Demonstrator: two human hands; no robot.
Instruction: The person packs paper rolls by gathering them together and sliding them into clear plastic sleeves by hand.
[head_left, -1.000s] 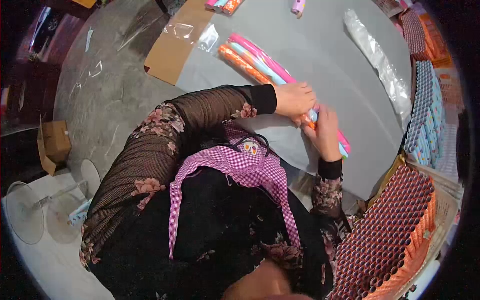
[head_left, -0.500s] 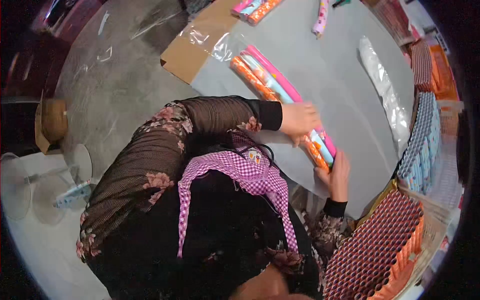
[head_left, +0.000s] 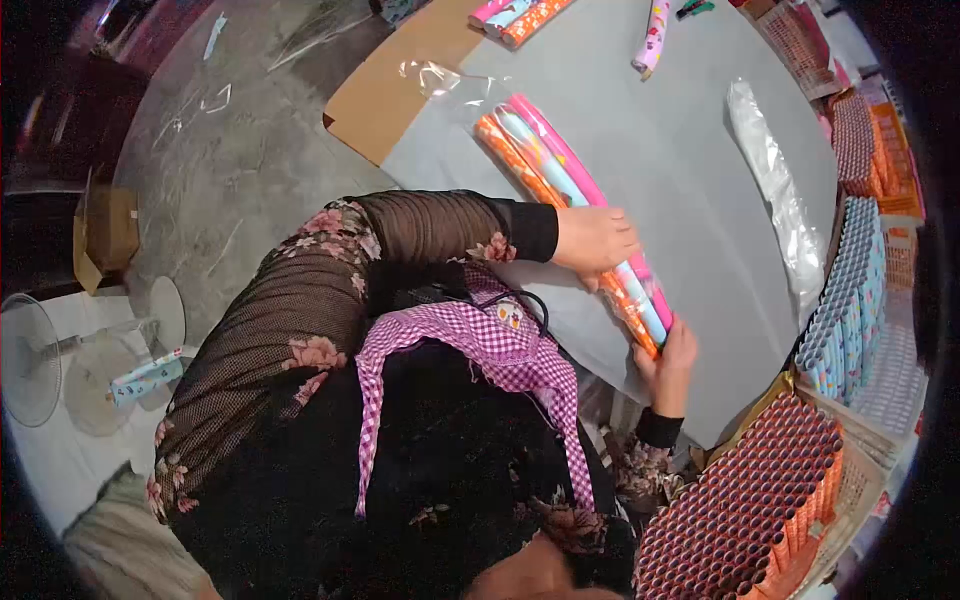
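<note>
Three patterned rolls, orange [head_left: 510,160], light blue [head_left: 560,180] and pink [head_left: 570,165], lie side by side in a clear plastic sleeve [head_left: 470,88] on the grey table [head_left: 700,150]. The sleeve reaches past their upper left ends. My left hand [head_left: 598,240] is closed over the middle of the bundle, its palm down across all three rolls. At the lower right end, my right hand [head_left: 668,358] grips the roll ends, with its thumb and fingers on either side.
More rolls lie at the table's top edge [head_left: 520,18], near a single pink one [head_left: 652,40]. A flattened plastic bag [head_left: 775,185] is at the right. Stacked rolls in crates [head_left: 740,500] border the right side. A cardboard flap [head_left: 385,100] juts out at the left.
My right hand has moved down and right to the ends of the rolls. My left hand stays over the middle. The view has shifted, so the table appears lower.
</note>
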